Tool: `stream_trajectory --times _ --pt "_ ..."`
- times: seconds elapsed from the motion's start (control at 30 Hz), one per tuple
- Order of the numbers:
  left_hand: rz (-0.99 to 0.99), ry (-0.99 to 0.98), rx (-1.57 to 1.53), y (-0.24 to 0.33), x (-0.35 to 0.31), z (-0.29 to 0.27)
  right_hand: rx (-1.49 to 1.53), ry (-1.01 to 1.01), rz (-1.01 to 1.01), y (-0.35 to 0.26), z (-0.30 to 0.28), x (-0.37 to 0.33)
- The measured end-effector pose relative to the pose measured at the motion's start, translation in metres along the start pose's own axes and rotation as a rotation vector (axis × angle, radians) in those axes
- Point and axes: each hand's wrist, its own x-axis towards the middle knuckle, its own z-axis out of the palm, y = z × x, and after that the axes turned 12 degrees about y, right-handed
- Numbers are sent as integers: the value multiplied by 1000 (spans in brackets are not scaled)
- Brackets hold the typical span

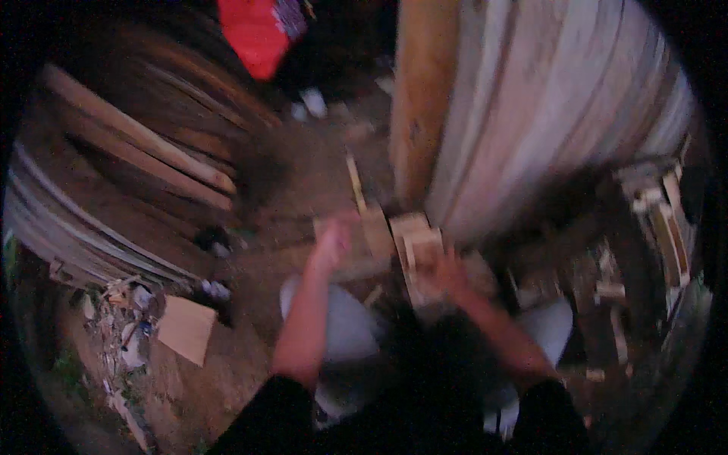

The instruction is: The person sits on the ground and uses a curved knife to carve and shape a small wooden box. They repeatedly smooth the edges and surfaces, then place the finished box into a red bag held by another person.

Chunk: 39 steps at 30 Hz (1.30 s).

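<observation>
My left hand [335, 240] is over a flat wooden board [376, 236] in front of me. Its fingers look curled, but blur hides what they hold, if anything. Just beyond it, a thin yellow stick-like piece [355, 182] points away from me, its near end at the board's far edge. My right hand [446, 273] grips the right side of a pale wooden block [422, 246], beside the board. The block looks stepped or framed, with a lighter strip along it. My knees are bent below both hands.
Tall wooden planks [523, 106] lean at the right, and more boards [144, 144] are stacked at the left. A square pale panel [186, 329] lies on the ground near scraps [125, 326]. Offcuts [667, 227] pile up far right. Red cloth [254, 38] shows at the back.
</observation>
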Motion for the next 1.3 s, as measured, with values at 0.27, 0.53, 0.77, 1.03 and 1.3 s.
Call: stream_trajectory --times 0.27,0.53,0.77,1.03,1.3 --pt "397 44 703 58 -23 30 213 45 125 17 83 -31" --pt "859 117 726 182 -71 87 474 -31 576 7 71 -39" --pt "1091 137 875 235 -95 163 289 57 -164 7 -25 -61" --pt "1064 53 886 220 -124 62 442 74 -176 -24 -258 -120" --pt "1010 72 739 118 -43 50 355 360 -109 -3 -421 -162"
